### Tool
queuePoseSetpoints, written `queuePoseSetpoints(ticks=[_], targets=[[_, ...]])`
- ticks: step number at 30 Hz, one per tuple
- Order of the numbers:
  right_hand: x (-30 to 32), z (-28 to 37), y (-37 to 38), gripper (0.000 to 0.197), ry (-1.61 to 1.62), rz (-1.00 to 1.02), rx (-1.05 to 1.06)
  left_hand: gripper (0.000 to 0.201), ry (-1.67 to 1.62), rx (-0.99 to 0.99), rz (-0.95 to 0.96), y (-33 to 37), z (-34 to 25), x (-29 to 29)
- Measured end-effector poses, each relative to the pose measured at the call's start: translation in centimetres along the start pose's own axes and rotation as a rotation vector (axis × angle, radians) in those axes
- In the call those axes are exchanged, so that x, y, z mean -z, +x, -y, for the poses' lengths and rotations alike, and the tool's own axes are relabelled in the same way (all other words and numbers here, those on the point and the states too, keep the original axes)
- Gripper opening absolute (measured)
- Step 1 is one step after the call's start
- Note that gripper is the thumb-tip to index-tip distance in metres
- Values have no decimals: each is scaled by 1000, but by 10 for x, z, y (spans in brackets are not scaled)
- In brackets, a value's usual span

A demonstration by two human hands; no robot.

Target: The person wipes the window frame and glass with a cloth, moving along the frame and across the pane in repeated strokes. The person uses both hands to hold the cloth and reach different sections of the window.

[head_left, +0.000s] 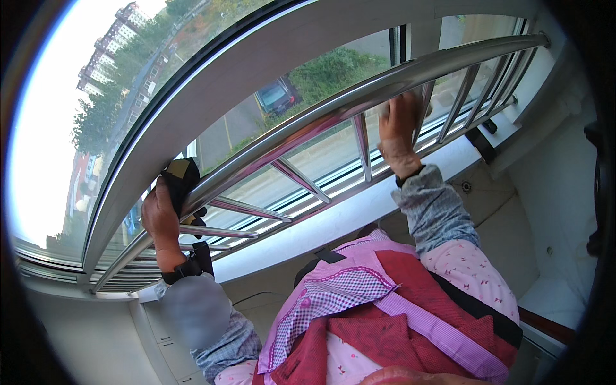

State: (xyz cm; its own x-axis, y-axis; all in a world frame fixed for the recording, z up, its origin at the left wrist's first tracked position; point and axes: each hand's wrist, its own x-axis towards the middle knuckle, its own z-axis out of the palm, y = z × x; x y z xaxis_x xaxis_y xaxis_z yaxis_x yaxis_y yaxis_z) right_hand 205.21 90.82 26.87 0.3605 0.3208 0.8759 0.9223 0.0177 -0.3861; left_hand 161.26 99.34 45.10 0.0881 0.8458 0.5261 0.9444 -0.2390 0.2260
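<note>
At left on a shiny metal handrail (410, 72), left hand (160, 215) curls around a bunched black-and-yellow cloth (181, 178), farther right, right hand (399, 128) is among the upright bars (361, 147), its grip blurred and impossible to tell, grey sleeves (436, 205) nearer, window frame (256, 54) beyond, parked car (276, 97) far outside.
</note>
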Motion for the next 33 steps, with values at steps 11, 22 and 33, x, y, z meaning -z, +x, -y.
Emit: queuePoseSetpoints(ticks=[11, 22, 33], targets=[[55, 35, -20, 43, 772, 255, -334, 69, -150, -24, 10, 4, 8, -3], [3, -2, -137, 44, 872, 715, -554, 65, -135, -39, 63, 14, 31, -9], [46, 27, -59, 53, 780, 411, -135, 31, 180, -319, -91, 14, 52, -20]])
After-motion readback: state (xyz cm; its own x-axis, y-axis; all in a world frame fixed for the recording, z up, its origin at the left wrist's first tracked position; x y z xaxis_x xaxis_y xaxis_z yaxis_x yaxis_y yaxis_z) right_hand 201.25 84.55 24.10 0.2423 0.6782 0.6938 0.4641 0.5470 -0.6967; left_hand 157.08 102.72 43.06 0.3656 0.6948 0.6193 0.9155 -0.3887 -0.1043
